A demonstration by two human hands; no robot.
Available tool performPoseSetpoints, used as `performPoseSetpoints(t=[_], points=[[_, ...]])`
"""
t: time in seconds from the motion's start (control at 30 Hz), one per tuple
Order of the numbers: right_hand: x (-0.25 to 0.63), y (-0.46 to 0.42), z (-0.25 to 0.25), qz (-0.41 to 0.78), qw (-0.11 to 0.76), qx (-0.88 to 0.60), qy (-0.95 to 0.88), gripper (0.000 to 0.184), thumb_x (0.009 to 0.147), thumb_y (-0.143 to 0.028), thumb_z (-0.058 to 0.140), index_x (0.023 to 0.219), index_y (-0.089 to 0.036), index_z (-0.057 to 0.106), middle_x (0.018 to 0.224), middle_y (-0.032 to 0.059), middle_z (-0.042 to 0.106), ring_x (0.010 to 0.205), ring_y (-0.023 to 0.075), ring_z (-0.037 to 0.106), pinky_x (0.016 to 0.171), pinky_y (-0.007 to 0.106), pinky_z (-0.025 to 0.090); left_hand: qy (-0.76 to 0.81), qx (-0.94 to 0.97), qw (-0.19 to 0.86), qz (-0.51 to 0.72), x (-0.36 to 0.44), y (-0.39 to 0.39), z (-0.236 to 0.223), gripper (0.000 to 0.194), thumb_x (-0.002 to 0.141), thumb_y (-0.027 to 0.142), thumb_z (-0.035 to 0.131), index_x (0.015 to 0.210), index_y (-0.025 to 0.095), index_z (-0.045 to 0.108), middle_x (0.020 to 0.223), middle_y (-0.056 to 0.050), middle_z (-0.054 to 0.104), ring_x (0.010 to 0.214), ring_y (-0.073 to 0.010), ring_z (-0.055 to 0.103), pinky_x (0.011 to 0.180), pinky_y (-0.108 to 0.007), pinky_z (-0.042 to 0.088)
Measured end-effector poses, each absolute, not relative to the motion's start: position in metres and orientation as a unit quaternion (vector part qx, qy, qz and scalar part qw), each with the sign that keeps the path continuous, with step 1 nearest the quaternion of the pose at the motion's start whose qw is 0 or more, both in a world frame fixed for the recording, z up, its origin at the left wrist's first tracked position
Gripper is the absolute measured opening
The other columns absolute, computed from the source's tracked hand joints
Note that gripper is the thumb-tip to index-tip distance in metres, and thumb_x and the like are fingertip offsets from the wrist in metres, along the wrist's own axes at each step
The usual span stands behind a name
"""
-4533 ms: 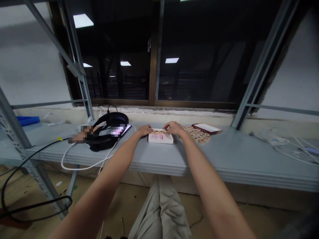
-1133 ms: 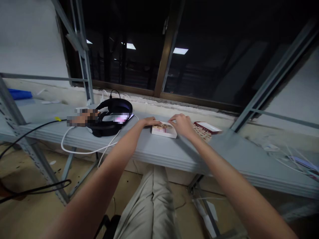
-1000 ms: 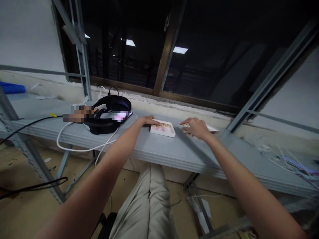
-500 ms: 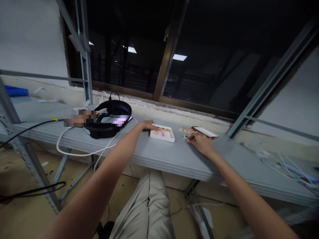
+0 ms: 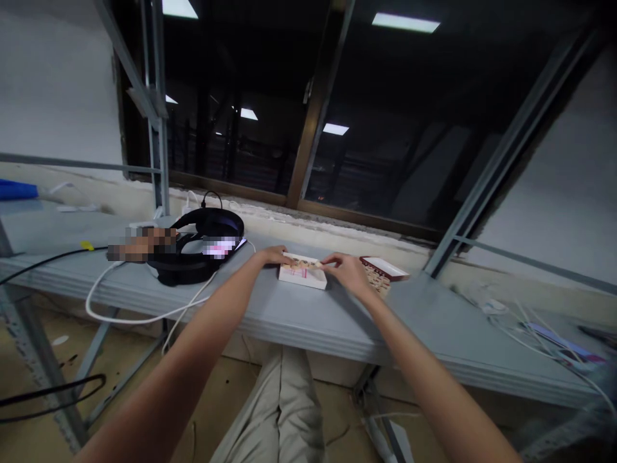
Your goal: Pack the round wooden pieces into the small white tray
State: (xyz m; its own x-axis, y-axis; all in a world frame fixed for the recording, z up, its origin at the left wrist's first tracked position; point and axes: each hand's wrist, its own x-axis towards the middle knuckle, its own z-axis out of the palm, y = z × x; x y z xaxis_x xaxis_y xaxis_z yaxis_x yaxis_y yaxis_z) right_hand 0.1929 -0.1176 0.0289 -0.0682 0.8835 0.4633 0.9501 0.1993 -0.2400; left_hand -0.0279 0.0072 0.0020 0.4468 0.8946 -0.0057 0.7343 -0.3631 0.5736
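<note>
Right hand [image 5: 348, 271] back at the white box [image 5: 303, 281]

Head view: the right hand has moved from the loose pieces [image 5: 378, 280] to the box's right side, seemingly pinching a small pale piece [image 5: 317, 264] over the row inside. This brings that piece beside those already boxed. The left hand [image 5: 274, 255] reaches over the left rim; whether it grips anything, I cannot tell. The open box sits on the gray shelf [image 5: 308, 315], with loose pieces beside the red-edged lid [image 5: 387, 268].
</note>
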Motion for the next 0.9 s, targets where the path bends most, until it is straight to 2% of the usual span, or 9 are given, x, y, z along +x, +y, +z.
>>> performPoseSetpoints(t=[0.1, 0.23, 0.33, 0.5, 0.6, 0.73, 0.9], points=[[0.16, -0.106, 0.032, -0.121, 0.17, -0.609, -0.765, 0.014, 0.081, -0.036, 0.065, 0.085, -0.025, 0.072, 0.086, 0.0037, 0.07, 0.089, 0.0211, 0.061, 0.083, 0.032, 0.036, 0.509, 0.812, 0.242, 0.15, -0.027, 0.008, 0.001, 0.057, 0.065, 0.059, 0.063, 0.104, 0.018, 0.054, 0.109, -0.007, 0.065, 0.098, -0.024, 0.059, 0.076, -0.027, 0.045], [0.141, -0.098, 0.029, -0.173, 0.097, -0.575, -0.794, 0.01, 0.083, -0.027, 0.063, 0.083, -0.021, 0.071, 0.092, 0.006, 0.069, 0.095, 0.022, 0.058, 0.084, 0.033, 0.033, 0.519, 0.807, 0.238, 0.153, -0.025, 0.004, 0.003, 0.053, 0.066, 0.055, 0.064, 0.103, 0.019, 0.054, 0.105, -0.005, 0.066, 0.098, -0.0225, 0.059, 0.074, -0.025, 0.044], [0.145, -0.099, 0.029, -0.182, 0.095, -0.558, -0.804, 0.012, 0.085, -0.025, 0.06, 0.085, -0.022, 0.071, 0.101, 0.0055, 0.067, 0.102, 0.0221, 0.054, 0.085, 0.033, 0.032, 0.516, 0.807, 0.243, 0.156, -0.024, 0.001, 0.005, 0.052, 0.066, 0.054, 0.065, 0.102, 0.018, 0.054, 0.104, -0.006, 0.066, 0.098, -0.0228, 0.059, 0.074, -0.025, 0.044], [0.189, -0.107, 0.035, -0.186, 0.152, -0.583, -0.776, 0.021, 0.09, -0.027, 0.051, 0.101, -0.025, 0.068, 0.111, 0.0043, 0.064, 0.105, 0.022, 0.052, 0.088, 0.035, 0.033, 0.51, 0.806, 0.251, 0.166, -0.027, -0.001, 0.007, 0.057, 0.065, 0.061, 0.063, 0.101, 0.017, 0.054, 0.107, -0.008, 0.066, 0.098, -0.0256, 0.056, 0.076, -0.027, 0.042], [0.227, -0.112, 0.031, -0.165, 0.108, -0.639, -0.743, 0.026, 0.087, -0.027, 0.055, 0.11, -0.026, 0.065, 0.122, 0.0053, 0.059, 0.113, 0.0253, 0.047, 0.091, 0.04, 0.034, 0.499, 0.81, 0.25, 0.179, -0.028, 0.002, 0.006, 0.058, 0.066, 0.061, 0.062, 0.102, 0.017, 0.055, 0.108, -0.009, 0.066, 0.099, -0.026, 0.055, 0.077, -0.027, 0.041], [0.258, -0.12, 0.015, -0.141, 0.053, -0.686, -0.712, 0.029, 0.088, -0.038, 0.054, 0.114, -0.029, 0.063, 0.14, 0.0062, 0.042, 0.126, 0.0302, 0.033, 0.094, 0.05, 0.032, 0.496, 0.817, 0.236, 0.178, -0.029, 0.004, 0.006, 0.057, 0.067, 0.06, 0.06, 0.103, 0.015, 0.057, 0.11, -0.01, 0.065, 0.101, -0.0261, 0.056, 0.078, -0.026, 0.041], [0.251, -0.125, 0.011, -0.15, 0.106, -0.668, -0.721, 0.022, 0.089, -0.036, 0.053, 0.104, -0.029, 0.067, 0.129, 0.0032, 0.054, 0.121, 0.0257, 0.04, 0.093, 0.046, 0.03, 0.504, 0.813, 0.235, 0.171, -0.031, 0.002, 0.008, 0.057, 0.069, 0.057, 0.058, 0.109, 0.016, 0.058, 0.106, -0.009, 0.066, 0.1, -0.0255, 0.057, 0.077, -0.027, 0.043]])
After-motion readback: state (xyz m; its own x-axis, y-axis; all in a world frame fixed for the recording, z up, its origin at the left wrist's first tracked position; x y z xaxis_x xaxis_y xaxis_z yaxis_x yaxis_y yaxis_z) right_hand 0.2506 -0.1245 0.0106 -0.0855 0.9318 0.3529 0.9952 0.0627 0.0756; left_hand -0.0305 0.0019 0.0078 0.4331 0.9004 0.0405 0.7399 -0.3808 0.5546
